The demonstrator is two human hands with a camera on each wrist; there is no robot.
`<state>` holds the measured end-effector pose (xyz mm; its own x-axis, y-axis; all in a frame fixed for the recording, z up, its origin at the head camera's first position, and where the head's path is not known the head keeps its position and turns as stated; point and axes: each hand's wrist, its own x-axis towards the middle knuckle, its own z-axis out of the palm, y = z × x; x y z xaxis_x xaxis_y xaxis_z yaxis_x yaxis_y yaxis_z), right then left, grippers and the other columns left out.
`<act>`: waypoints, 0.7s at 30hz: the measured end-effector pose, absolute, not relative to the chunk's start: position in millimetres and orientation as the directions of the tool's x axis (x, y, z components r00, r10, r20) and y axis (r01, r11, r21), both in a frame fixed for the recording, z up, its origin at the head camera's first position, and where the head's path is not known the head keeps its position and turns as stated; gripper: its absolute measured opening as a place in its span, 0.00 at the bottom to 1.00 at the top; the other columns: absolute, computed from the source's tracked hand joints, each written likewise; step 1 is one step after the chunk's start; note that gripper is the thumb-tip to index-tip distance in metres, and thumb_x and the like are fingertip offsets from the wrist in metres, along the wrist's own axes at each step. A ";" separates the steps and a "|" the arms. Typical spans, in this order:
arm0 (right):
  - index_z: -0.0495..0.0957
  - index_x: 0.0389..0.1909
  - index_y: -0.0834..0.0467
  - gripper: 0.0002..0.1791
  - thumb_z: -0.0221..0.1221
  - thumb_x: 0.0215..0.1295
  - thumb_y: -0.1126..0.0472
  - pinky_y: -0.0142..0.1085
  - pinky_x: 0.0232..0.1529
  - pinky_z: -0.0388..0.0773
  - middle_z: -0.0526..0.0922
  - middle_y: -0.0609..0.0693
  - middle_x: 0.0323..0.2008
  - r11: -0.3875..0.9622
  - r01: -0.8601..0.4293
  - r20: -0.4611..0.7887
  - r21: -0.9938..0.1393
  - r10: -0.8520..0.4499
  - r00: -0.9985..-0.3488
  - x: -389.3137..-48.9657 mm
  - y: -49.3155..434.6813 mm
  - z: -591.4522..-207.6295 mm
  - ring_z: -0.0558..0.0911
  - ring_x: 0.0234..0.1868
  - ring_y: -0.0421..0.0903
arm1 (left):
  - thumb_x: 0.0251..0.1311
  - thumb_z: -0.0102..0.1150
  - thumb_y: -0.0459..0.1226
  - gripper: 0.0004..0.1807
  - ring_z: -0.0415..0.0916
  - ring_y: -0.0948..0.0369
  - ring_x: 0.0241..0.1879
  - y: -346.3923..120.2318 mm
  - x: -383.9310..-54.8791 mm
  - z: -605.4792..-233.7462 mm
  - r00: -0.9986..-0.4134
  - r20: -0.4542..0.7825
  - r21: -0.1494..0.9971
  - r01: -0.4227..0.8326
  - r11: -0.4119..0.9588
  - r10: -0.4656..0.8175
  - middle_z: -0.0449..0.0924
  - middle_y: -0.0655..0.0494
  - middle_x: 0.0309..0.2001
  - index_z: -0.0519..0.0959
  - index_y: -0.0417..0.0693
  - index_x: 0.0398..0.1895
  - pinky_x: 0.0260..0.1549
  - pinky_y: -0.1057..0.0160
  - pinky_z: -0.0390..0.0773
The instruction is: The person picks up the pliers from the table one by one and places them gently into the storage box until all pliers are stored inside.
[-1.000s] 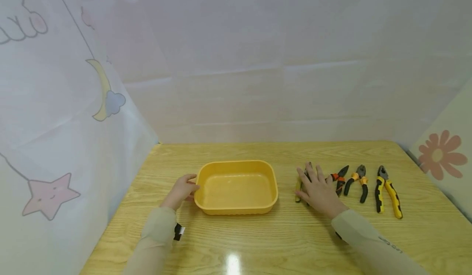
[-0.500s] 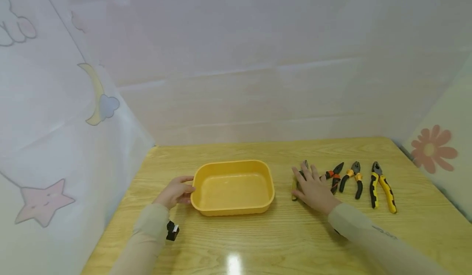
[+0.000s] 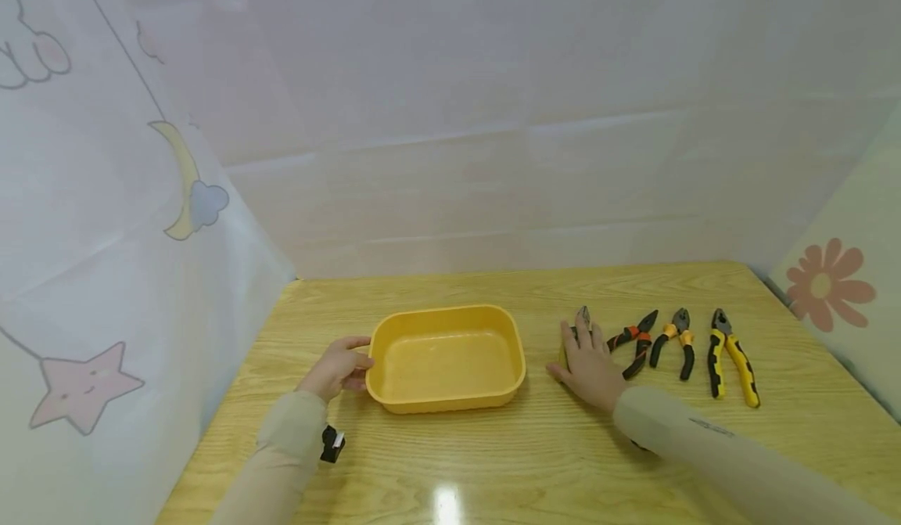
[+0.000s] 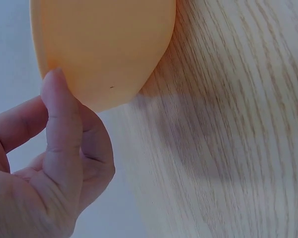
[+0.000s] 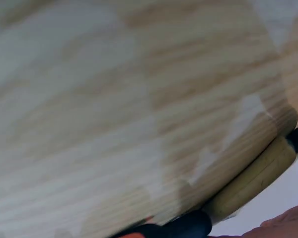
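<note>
A yellow plastic tray (image 3: pixel 446 405) sits on the wooden table, its inside bare. At its left rim, my left hand (image 3: pixel 336 368) pinches the wall between thumb and fingers; the left wrist view shows the thumb tip on the tray wall (image 4: pixel 111 59). My right hand (image 3: pixel 590 367) lies palm down over a pair of pliers (image 3: pixel 584 315), fingers fairly straight and thumb out to the left. Only the metal tip and part of a yellowish handle show past that hand. In the right wrist view a yellowish handle (image 5: pixel 253 181) lies close to the fingers.
Right of my right hand lie black-and-red pliers (image 3: pixel 641 345), black-and-orange pliers (image 3: pixel 681 340) and larger black-and-yellow pliers (image 3: pixel 732 357). A fabric backdrop (image 3: pixel 450 157) stands along the table's (image 3: pixel 450 462) back and sides. A small black object (image 3: pixel 332 444) shows by my left wrist.
The head view has shifted a little. My right hand has moved left and slightly toward me over the pliers, baring more of the black-and-red pliers. My left hand keeps its place at the tray.
</note>
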<state>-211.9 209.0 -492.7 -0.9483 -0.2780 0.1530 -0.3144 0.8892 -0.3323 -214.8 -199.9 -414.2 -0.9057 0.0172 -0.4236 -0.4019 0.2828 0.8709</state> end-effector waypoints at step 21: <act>0.50 0.66 0.84 0.39 0.55 0.71 0.58 0.70 0.56 0.59 0.47 0.86 0.64 0.939 -0.128 0.053 -0.318 -0.117 -0.992 -218.5 183.6 -483.4 0.50 0.62 0.84 | 0.66 0.49 0.23 0.29 0.76 0.62 0.21 -199.9 -212.3 -416.2 -0.908 -0.419 0.875 -0.401 0.272 0.009 0.80 0.40 0.37 0.59 0.31 0.70 0.17 0.69 0.78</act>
<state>-218.5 183.6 -483.4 -0.9918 -0.1167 0.0530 -0.1276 0.9394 -0.3182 -212.3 -199.9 -416.2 -0.9080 0.0090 -0.4188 -0.4008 0.2720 0.8749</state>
